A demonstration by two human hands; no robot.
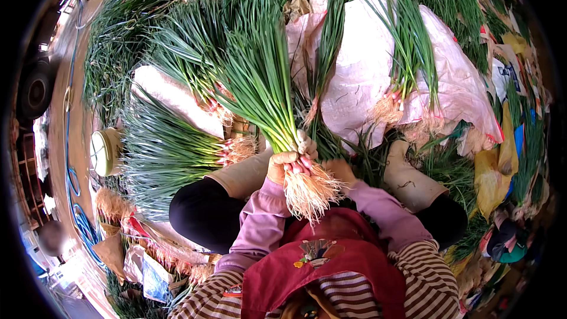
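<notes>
My left hand (280, 165), in a dirt-stained glove, is closed round a large bunch of green onions (269, 91) just above their pinkish bulbs. The long green leaves point up and away from me, and a thick tuft of pale roots (313, 192) hangs down toward my lap. My right hand (339, 171) is right beside the roots, and its fingers are mostly hidden behind them. Another bunch of green onions (177, 147) lies at my left with its roots toward my leg. Further bunches (410, 47) rest on a whitish woven sack (363, 53) in front.
Heaps of green onions (147, 18) surround me on the far side and right. A pale lidded tub (106, 152) stands at the left, near a blue hose (74, 183). Yellow plastic bags (490, 183) lie at the right. My light-coloured boots (410, 180) flank the working spot.
</notes>
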